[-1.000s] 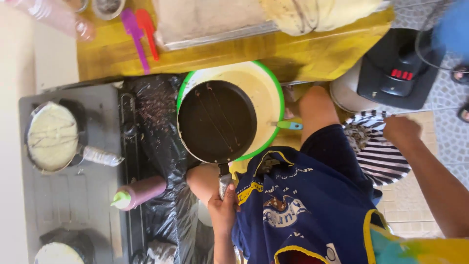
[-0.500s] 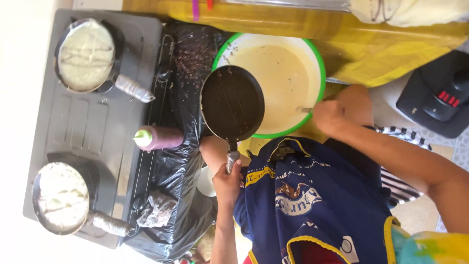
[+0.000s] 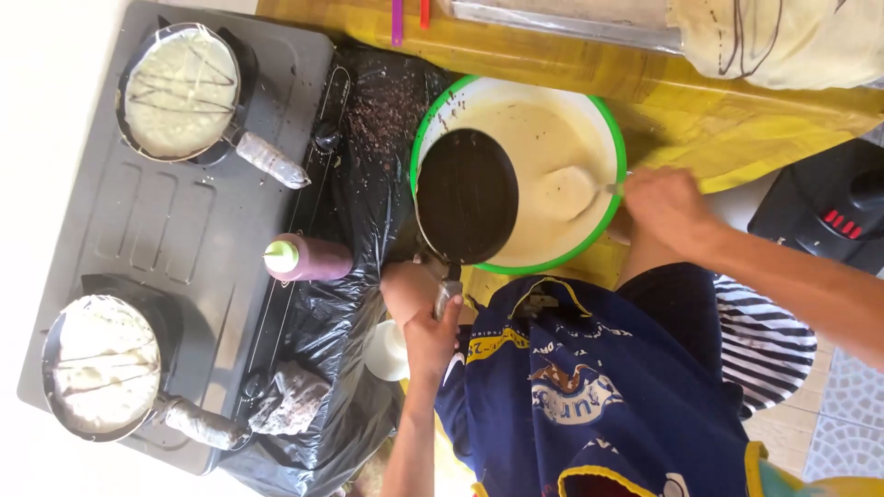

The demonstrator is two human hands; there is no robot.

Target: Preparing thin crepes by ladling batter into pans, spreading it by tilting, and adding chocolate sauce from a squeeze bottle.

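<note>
Batter bowl [image 3: 603,120], green-rimmed, sits on the yellow tabletop [image 3: 737,110], mostly full. Left hand [image 3: 431,331] is closed around the handle of an empty dark pan [image 3: 467,195] held over the bowl. Right hand [image 3: 668,204] pinches a ladle [image 3: 566,191] dipped in batter. Two pans [image 3: 180,92] [image 3: 99,364] on the stove [image 3: 138,239] already hold crepes; the held pan is not yet coated.

Yellow-clothed table [image 3: 737,110] under green-rimmed batter bowl [image 3: 603,138], black plastic sheet [image 3: 368,120].
</note>
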